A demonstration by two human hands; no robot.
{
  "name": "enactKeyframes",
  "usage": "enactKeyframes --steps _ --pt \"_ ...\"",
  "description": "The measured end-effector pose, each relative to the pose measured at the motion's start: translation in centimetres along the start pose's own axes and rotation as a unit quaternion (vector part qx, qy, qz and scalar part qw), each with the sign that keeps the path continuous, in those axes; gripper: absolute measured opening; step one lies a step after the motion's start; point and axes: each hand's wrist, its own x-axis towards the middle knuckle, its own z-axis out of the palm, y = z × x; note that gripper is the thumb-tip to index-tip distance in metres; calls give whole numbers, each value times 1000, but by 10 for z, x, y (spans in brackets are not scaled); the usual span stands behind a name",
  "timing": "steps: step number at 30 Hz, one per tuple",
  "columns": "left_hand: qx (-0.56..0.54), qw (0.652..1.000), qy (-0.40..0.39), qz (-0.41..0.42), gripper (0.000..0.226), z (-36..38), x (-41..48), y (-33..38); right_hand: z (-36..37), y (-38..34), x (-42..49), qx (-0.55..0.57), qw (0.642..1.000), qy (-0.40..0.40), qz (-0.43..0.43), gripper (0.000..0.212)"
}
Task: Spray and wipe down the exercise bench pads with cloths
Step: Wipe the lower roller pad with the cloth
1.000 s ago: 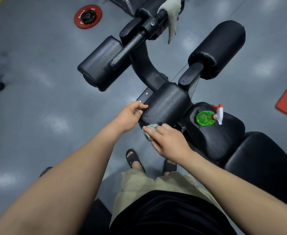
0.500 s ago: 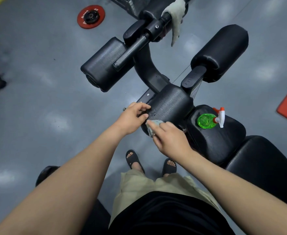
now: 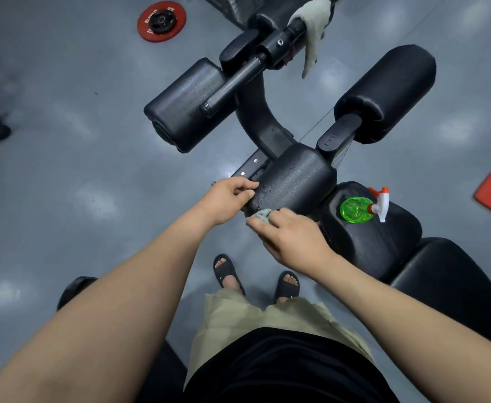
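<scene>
Both hands are on the wiping step: the left hand grips the end of the black pad, the right hand holds the cloth on its near edge, so next the cloth should rub along the top, I think.

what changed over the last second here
Little: the right hand has nudged the grey cloth slightly up the near corner of the centre pad, bunching it tighter. The left hand stays gripping that pad's end; the green spray bottle and the draped towel haven't moved.
</scene>
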Motion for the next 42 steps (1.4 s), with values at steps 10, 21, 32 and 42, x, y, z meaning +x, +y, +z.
enactKeyframes --steps 10,21,32,42 --pt "20 998 9 56 22 5 -3 -1 -14 29 13 20 983 50 176 49" --pt "22 999 -8 27 27 4 3 0 -23 47 21 -30 983 49 173 46" --pt "-6 1000 -23 19 23 0 1 2 -19 28 6 -29 996 20 85 47" --pt "18 1000 -20 4 23 -2 3 3 -8 4 9 0 999 -15 37 42"
